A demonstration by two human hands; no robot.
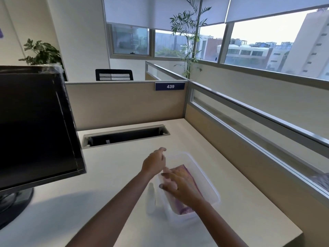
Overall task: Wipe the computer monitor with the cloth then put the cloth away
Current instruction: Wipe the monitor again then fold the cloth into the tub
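Note:
A black computer monitor (35, 125) stands at the left of the desk, its screen dark. A clear plastic container (211, 179) sits on the desk in front of me. A folded purple and pale cloth (185, 170) lies inside it. My right hand (179, 186) reaches into the container and rests flat on the cloth, fingers spread. My left hand (154, 163) sits at the container's near-left rim, fingers loosely curled, holding nothing that I can see.
A small clear bottle (151, 198) stands just left of the container. A cable slot (124, 135) cuts the desk at the back. Cubicle partitions (124, 102) wall off the back and right. The desk's front-right corner (295, 234) is near.

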